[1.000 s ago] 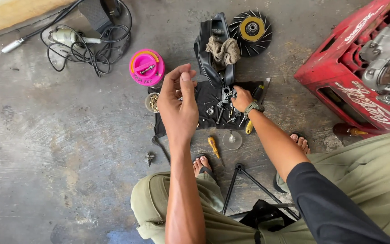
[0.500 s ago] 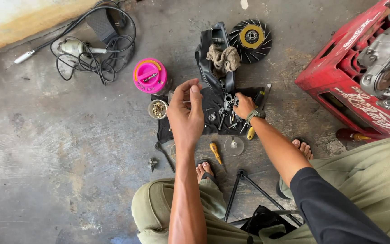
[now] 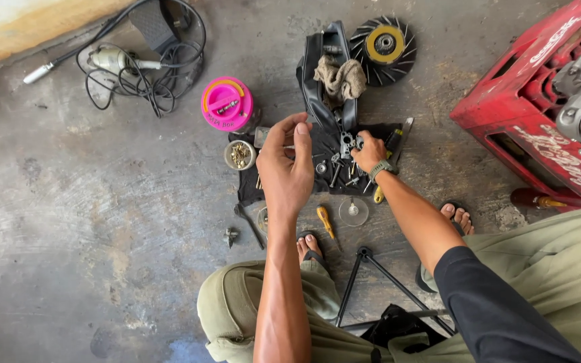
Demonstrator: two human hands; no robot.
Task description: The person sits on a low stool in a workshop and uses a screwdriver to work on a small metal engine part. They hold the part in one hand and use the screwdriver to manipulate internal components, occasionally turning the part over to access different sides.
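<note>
I squat over a black cloth strewn with several bolts and small metal parts. My left hand hovers above the cloth's left side, thumb and fingers pinched together near a thin pin; what it pinches is too small to make out. My right hand, with a watch on the wrist, grips a small grey metal part at the cloth's upper middle. A small round tin of screws sits just left of my left hand. A yellow-handled screwdriver lies near my feet.
A pink round lid lies beyond the tin. A black plastic cover with a rag and a finned black-and-yellow wheel lie farther out. A red crate holds an engine at right. A power tool with coiled cable lies upper left.
My left hand has drawn in over the cloth and its fingers have closed into a pinch. The right hand stays on the grey part.
</note>
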